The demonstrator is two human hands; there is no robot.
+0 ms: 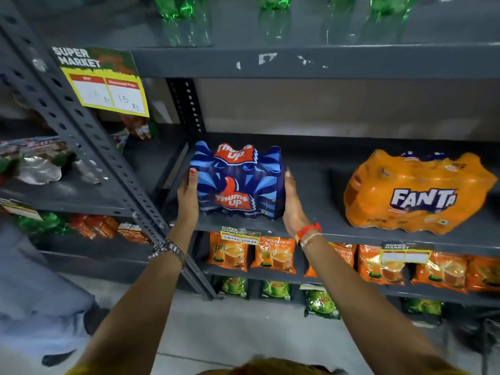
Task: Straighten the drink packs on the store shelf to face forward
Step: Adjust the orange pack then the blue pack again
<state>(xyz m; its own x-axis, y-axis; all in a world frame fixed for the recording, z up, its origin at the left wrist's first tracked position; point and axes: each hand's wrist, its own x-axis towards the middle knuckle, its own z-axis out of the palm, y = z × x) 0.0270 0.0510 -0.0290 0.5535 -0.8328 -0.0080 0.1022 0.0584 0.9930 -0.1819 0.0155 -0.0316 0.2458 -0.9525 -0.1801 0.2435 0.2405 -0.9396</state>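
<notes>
Here, left hand (188, 197), right hand (293, 209) fingers clamp glossy shrink-wrapped blue Thums Up pack (238, 182) sides.

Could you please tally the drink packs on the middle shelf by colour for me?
Blue pack, held between the left hand and the right hand: 1
Orange pack, lying apart to its right: 1
Total: 2 packs on that shelf

A blue Thums Up pack (238, 182) is standing upright at the frame's centre near the grey shelf (311, 228) front edge, logo facing forward, while an orange Fanta pack (416, 193) is sitting at the right, well apart, slightly tilted.
</notes>
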